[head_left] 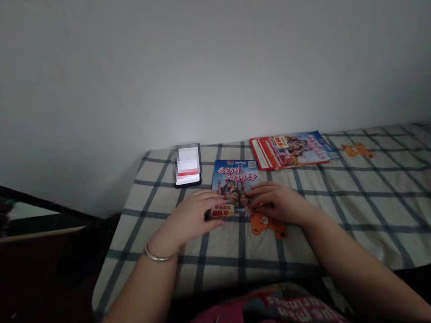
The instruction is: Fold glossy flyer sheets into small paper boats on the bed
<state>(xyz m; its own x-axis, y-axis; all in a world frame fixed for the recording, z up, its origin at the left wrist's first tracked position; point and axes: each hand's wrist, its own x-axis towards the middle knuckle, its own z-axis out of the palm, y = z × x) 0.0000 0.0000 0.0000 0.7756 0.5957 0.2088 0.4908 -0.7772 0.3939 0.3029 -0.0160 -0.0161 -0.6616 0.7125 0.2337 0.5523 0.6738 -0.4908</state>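
Note:
A blue printed flyer (234,179) lies on a checked bedsheet (357,209) in front of me. My left hand (192,217) rests on its lower left corner, fingers flat and together, pressing the paper down. My right hand (276,202) lies on its lower right edge, fingers stretched flat toward the left hand. A silver bangle (158,254) circles my left wrist. Both hands touch the flyer; neither lifts it.
A lit phone (187,166) lies left of the flyer near the wall. A red and blue flyer (290,150) lies further back on the right. Orange bear prints (268,225) mark the sheet. The bed's left edge drops to a dark floor.

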